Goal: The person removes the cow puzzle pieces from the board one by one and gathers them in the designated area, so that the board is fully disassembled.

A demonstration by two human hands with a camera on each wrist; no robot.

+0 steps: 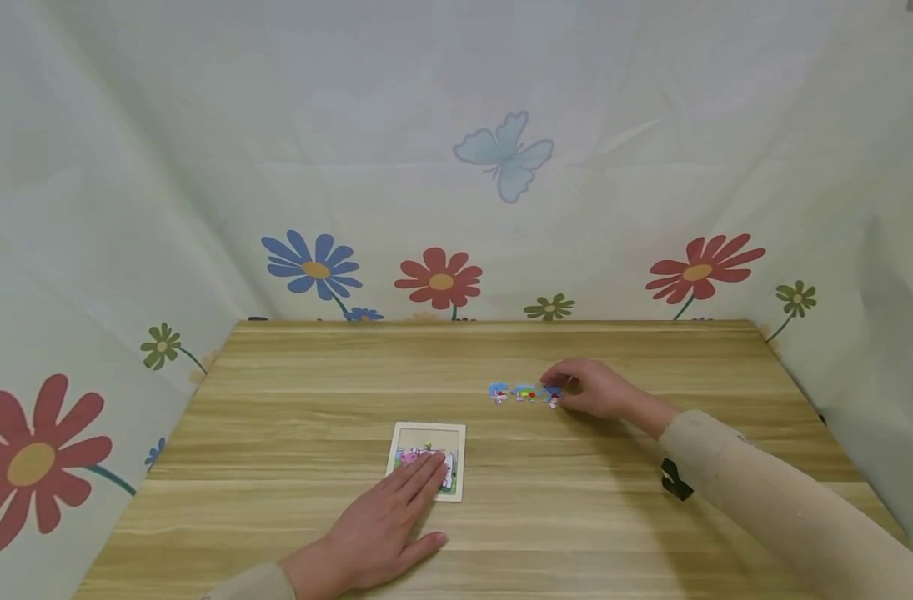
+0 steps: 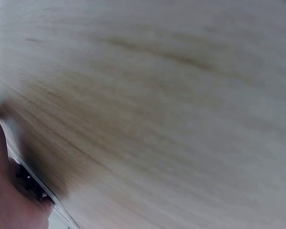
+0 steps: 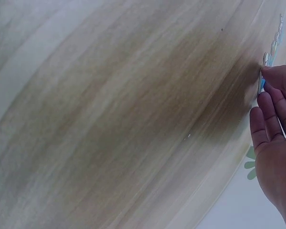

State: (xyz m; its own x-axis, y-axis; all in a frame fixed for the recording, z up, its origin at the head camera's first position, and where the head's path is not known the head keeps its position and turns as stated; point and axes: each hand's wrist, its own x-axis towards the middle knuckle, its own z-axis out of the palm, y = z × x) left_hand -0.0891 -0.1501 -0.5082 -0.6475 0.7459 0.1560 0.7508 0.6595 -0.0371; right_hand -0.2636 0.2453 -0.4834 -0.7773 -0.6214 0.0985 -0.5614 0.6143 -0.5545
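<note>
My left hand [image 1: 377, 525] lies with its fingers stretched over a white-framed puzzle board [image 1: 428, 430], covering part of its picture of a pink and white animal. In the left wrist view only the thumb side of that hand [image 2: 12, 191] shows, at the board's edge. Farther right, my right hand [image 1: 594, 390] pinches a small blue jigsaw piece [image 1: 552, 395] between thumb and fingers, low at the table. Two more jigsaw pieces, a blue-and-white one [image 1: 498, 392] and a multicoloured one [image 1: 526, 392], lie in a row just left of it.
The wood-grain table [image 1: 313, 375] has its far edge against a hanging cloth [image 1: 366, 183] printed with flowers and a butterfly. A black strap-like item [image 1: 676, 479] shows beside the right sleeve [image 1: 764, 492].
</note>
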